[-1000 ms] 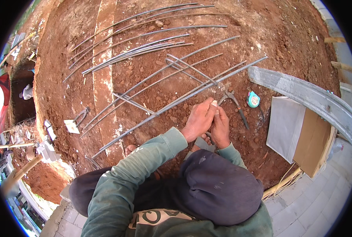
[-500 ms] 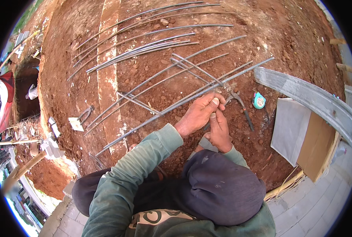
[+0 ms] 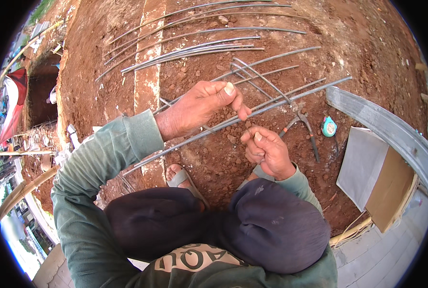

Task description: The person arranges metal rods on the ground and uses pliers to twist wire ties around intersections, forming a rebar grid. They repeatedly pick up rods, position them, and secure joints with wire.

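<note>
My left hand point(image 3: 204, 103) is raised over the rebar frame, its thumb and fingers curled together in a pinch. What it holds, if anything, is too small to make out. Lower and to the right, my right hand point(image 3: 270, 151) has its thumb pressed on bent fingers, with what looks like a thin wire point(image 3: 247, 127) poking out at the fingertips. Beneath the hands lie long steel bars point(image 3: 315, 91), crossed by a narrow bent steel stirrup point(image 3: 262, 79) near their right end. Pincers point(image 3: 314, 143) with dark and orange handles rest just right of my right hand.
A turquoise tape measure point(image 3: 328, 126) lies beside the pincers. Several loose rebars point(image 3: 209, 31) lie farther off on the red soil. At right are a curved-looking grey metal channel point(image 3: 377, 115) and a grey-and-brown box-like block point(image 3: 363, 165). My sandalled foot point(image 3: 178, 176) is below.
My hands were together at the fingertips and are now apart. The left hand has moved up and left; the right is slightly higher. The view has shifted a little left.
</note>
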The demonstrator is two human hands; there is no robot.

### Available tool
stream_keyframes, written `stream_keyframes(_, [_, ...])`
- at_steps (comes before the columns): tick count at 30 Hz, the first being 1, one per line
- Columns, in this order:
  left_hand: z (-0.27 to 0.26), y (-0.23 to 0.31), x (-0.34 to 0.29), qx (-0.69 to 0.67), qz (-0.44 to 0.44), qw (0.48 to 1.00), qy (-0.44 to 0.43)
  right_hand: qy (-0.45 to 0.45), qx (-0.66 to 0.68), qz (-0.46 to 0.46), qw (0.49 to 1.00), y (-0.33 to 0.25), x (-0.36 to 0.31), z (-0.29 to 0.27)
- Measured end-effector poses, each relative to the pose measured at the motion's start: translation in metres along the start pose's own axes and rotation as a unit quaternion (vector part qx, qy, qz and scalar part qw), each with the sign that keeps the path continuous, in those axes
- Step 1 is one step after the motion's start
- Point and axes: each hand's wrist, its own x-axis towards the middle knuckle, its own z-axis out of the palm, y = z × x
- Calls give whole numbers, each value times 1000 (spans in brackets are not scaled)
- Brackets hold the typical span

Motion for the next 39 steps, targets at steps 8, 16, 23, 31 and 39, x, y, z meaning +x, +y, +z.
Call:
stream_keyframes(8, [-7, -56, -81, 487, 82, 852, 173, 36, -401, -24, 915, -1, -6, 4])
stream_keyframes(16, [-10, -161, -90, 398, -77, 897, 179, 38, -671, 76, 737, 30, -49, -50])
stream_keyframes(23, [-2, -139, -88, 356, -119, 910, 174, 160, -649, 11, 744, 73, -8, -48])
stream_keyframes(31, [7, -120, -86, 375, -95, 897, 216, 135, -580, 125, 793, 68, -14, -50])
stream_keyframes(39, [22, -119, -72, 456, -197, 827, 262, 130, -480, -7, 868, 87, 42, -25])
